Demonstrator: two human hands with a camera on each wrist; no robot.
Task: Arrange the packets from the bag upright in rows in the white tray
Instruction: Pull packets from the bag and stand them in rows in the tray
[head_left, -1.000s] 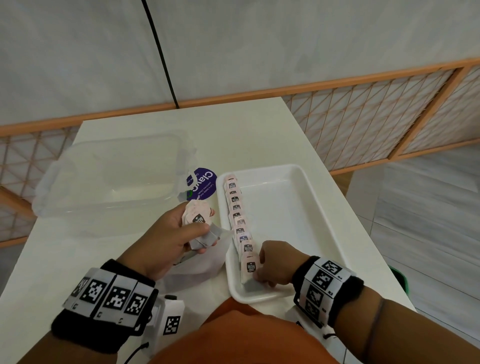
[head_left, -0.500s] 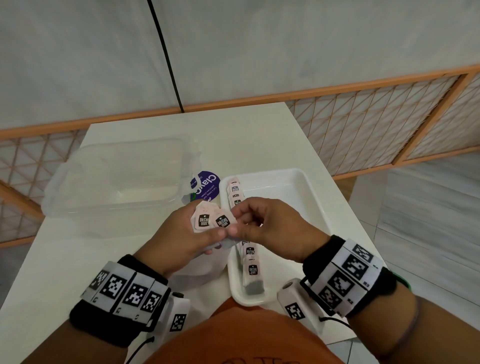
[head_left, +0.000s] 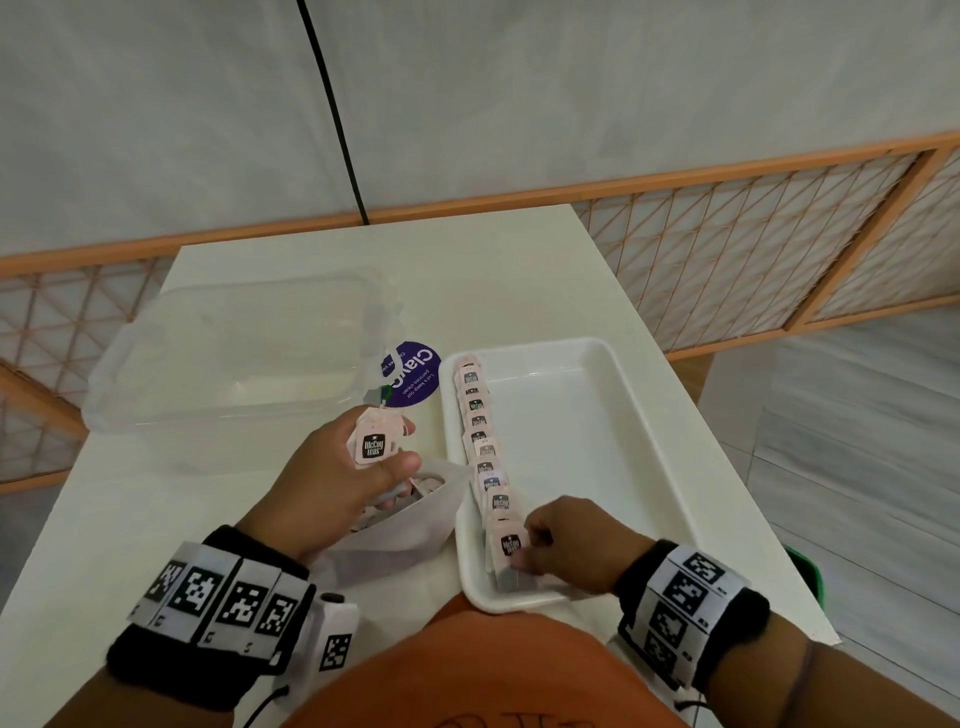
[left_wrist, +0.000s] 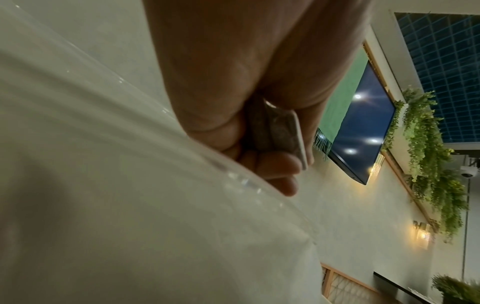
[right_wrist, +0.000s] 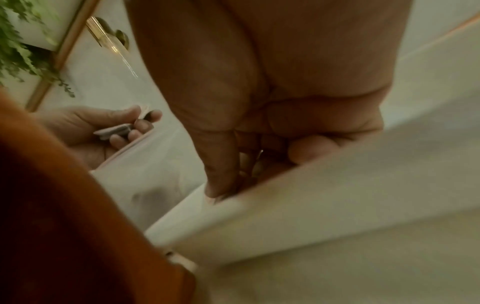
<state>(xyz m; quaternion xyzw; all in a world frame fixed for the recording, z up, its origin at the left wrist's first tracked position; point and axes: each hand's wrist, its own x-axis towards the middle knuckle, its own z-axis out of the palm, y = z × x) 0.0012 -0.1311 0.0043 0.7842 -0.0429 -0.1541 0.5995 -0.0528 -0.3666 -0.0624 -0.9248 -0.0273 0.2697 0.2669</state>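
Carried down by the pinching right hand from the left hand, still clutching spare packets: one more packet, extending the row at the white tray's near end.

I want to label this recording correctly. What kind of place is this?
Probably a café or lounge, not a home kitchen: a wall screen, hanging plants and a wall lamp show, and the white table stands beside a lattice partition.

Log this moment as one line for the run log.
stage: filling first row | right hand: pinching nearest packet at row's near end in white tray | left hand: holding spare packets over bag
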